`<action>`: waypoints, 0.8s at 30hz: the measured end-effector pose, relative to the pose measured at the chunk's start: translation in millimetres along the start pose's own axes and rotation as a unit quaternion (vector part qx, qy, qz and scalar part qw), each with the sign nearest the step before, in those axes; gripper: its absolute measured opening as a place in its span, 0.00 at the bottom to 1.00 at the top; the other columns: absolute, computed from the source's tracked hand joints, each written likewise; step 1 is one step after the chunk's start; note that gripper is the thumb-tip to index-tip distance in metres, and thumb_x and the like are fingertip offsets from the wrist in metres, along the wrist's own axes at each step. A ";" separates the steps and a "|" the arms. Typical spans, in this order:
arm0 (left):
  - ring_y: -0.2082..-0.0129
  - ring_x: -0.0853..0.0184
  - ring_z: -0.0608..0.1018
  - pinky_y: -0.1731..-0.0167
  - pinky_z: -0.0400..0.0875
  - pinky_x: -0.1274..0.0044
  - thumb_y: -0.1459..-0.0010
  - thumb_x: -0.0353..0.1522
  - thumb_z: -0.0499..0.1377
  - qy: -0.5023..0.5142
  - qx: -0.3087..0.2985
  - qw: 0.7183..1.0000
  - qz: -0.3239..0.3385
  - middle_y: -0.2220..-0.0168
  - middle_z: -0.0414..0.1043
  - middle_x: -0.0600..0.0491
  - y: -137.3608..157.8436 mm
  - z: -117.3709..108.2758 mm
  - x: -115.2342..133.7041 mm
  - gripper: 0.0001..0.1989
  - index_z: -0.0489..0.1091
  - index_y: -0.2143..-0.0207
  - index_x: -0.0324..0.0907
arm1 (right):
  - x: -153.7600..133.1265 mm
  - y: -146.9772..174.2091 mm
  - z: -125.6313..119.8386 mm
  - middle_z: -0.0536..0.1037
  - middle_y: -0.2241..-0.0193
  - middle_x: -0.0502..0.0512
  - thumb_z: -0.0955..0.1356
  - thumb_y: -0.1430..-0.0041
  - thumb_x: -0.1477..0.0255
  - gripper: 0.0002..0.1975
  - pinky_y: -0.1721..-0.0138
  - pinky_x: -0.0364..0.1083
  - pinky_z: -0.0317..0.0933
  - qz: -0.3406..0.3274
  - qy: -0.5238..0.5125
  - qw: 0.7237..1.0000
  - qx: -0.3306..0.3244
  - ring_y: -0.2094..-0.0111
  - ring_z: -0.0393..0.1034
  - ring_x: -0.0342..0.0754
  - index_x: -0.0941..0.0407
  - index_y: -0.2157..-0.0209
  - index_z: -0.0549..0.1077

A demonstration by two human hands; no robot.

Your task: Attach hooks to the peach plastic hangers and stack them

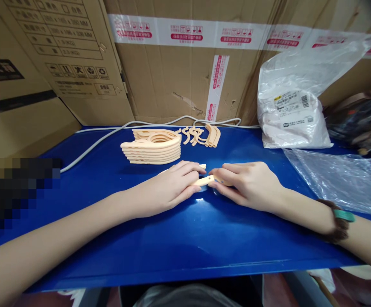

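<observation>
My left hand (169, 189) is closed around a cream plastic hanger piece (203, 181), low over the blue table in the middle of the head view. Pinched in my right hand (254, 185) is the other end, a cream piece mostly covered by the fingers. A small hole shows where the two ends meet between my hands; whether they are joined I cannot tell. Just behind my left hand is a neat stack of cream hanger pieces (153, 152). To its right lie several small curved hooks (187, 135) and short bent arms (213, 135) of the same colour.
A white cable (91, 150) runs along the back of the blue table (159, 247). Cardboard boxes (172, 81) wall off the back and left. At the right stand a filled plastic bag (292, 115) with a label and a flat clear plastic sheet (342, 179).
</observation>
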State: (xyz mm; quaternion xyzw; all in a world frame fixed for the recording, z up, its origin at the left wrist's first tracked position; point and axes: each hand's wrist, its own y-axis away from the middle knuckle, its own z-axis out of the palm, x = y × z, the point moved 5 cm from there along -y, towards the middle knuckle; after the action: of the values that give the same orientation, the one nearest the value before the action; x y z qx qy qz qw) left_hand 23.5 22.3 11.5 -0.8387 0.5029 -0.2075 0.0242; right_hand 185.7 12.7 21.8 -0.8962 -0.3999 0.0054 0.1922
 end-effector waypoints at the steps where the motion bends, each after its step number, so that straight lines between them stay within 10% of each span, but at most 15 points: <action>1: 0.40 0.62 0.63 0.39 0.58 0.67 0.31 0.35 0.45 0.005 0.004 1.000 -0.002 0.41 0.62 0.46 -0.1 -0.8 0.1 0.15 0.66 0.50 0.41 | 1.0 -0.1 -0.8 0.76 0.73 0.52 0.56 0.31 0.62 0.20 0.75 0.44 0.48 0.016 -0.013 1.000 -0.004 0.74 0.71 0.44 0.57 0.62 0.75; 16: 0.40 0.62 0.63 0.39 0.57 0.68 0.31 0.35 0.44 0.006 0.009 1.000 -0.008 0.41 0.61 0.47 0.2 -2.4 3.1 0.16 0.64 0.46 0.42 | 1.4 -5.2 2.0 0.73 0.75 0.50 0.57 0.31 0.64 0.16 0.73 0.42 0.51 0.099 -0.266 0.953 -0.108 0.77 0.63 0.42 0.57 0.66 0.69; 24: 0.40 0.63 0.62 0.39 0.57 0.69 0.30 0.35 0.44 0.003 0.005 1.000 -0.002 0.41 0.62 0.47 1.3 -1.1 1.9 0.16 0.64 0.47 0.41 | 2.8 -1.7 6.8 0.77 0.71 0.55 0.55 0.30 0.62 0.19 0.70 0.43 0.55 0.057 -0.159 0.981 -0.096 0.72 0.72 0.46 0.57 0.62 0.71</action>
State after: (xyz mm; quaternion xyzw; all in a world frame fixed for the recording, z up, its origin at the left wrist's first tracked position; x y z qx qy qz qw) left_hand 22.8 20.2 12.8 -0.8393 0.4998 -0.2125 0.0268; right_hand 185.3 18.1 16.4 -0.9196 -0.3719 0.1205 0.0387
